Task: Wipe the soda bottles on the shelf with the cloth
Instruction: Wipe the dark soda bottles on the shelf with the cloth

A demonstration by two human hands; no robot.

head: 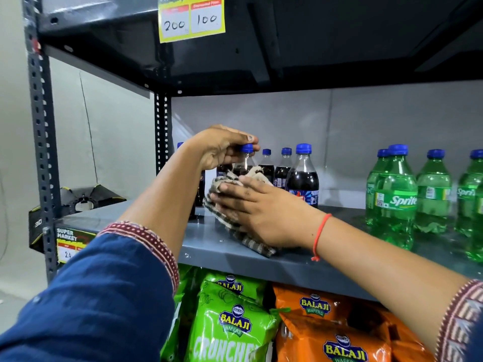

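Note:
Several dark cola bottles with blue caps stand at the left of the grey shelf (pixel 214 253). My left hand (pixel 222 148) grips the blue cap of the front cola bottle (pixel 245 163) from above. My right hand (pixel 261 212) presses a striped checked cloth (pixel 230 190) against that bottle's body, and the cloth's lower end trails onto the shelf. Another cola bottle (pixel 304 176) stands just right of my hands. Several green Sprite bottles (pixel 394 197) stand at the right. Most of the held bottle is hidden by the cloth and my hands.
A dark upper shelf (pixel 287 48) with a yellow price tag (pixel 192 18) hangs close overhead. A perforated steel upright (pixel 41 142) stands at the left. Green and orange wafer bags (pixel 232 325) fill the shelf below. Bare shelf lies between the cola and Sprite groups.

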